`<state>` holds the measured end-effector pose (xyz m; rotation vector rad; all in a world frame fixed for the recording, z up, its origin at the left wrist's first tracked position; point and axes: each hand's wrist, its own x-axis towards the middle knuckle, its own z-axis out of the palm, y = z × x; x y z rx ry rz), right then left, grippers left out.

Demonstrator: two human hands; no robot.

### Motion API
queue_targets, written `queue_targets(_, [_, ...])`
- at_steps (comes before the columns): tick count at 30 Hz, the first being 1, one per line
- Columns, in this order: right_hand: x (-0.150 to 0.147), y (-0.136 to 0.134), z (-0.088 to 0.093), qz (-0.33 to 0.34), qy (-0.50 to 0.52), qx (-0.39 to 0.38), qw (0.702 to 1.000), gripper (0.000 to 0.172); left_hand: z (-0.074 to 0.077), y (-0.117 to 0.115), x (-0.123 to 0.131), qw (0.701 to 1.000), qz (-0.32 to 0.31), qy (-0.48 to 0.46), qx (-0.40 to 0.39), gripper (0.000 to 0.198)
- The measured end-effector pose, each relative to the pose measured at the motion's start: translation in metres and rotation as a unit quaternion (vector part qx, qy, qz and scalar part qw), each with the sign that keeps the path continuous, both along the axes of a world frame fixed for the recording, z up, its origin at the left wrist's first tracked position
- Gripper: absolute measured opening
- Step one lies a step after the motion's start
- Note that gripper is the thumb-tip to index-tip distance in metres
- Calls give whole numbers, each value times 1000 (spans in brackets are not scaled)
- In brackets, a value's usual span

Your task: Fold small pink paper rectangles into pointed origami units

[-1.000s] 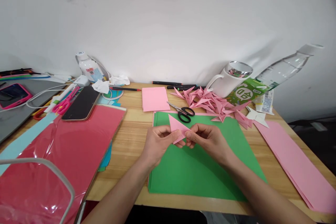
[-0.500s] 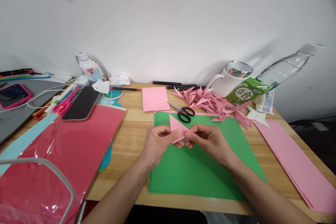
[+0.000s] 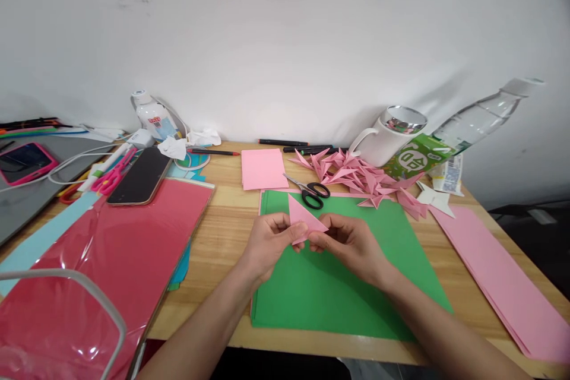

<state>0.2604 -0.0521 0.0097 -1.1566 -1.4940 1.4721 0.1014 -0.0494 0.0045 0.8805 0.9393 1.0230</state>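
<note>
A piece of pink paper (image 3: 303,215), folded into a triangle, is held up over the green paper sheets (image 3: 351,291). My left hand (image 3: 274,243) pinches its left side, thumb on the front face. My right hand (image 3: 347,243) is closed at the lower right edge, with the thumb and fingers pinching the paper there. Just behind the triangle lie black-handled scissors (image 3: 314,193). Beyond them is a stack of square pink paper (image 3: 262,169). To its right sits a heap of folded pink paper pieces (image 3: 356,175).
At the back right stand a white mug (image 3: 385,136), a green carton (image 3: 416,157) and a leaning clear bottle (image 3: 481,116). Long pink strips (image 3: 503,285) lie at right. On the left are a red paper pack (image 3: 129,249), a phone (image 3: 140,175) and pink scissors (image 3: 113,172).
My right thumb has slid down from the triangle's right corner to its lower edge, so the corner now shows. The left hand keeps its pinch.
</note>
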Motion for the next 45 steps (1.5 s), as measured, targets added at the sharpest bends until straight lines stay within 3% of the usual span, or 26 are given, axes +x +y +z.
queue_targets(6, [5, 6, -1, -15, 44, -76, 996, 24, 1, 1, -2, 997, 30, 57, 28, 30])
queue_targets(15, [7, 7, -2, 28, 94, -112, 989, 20, 1, 2, -4, 1000, 15, 27, -3, 29])
queue_targets(21, [-3, 2, -3, 8, 100, -149, 984, 43, -4, 0, 1, 998, 28, 42, 21, 34])
queue_targets(31, [-11, 0, -7, -18, 85, -141, 986, 51, -4, -2, 5, 998, 47, 38, 0, 35])
queue_targets(38, [-21, -6, -2, -52, 22, -96, 994, 37, -2, -3, 9, 999, 31, 34, 4, 37])
queue_targets(42, [-20, -6, -8, -46, 69, -101, 991, 46, 0, -3, 8, 999, 26, 25, 21, 37])
queue_targets(45, [-15, -2, -10, -21, 89, -89, 992, 41, -1, -3, 5, 998, 15, 37, 46, 34])
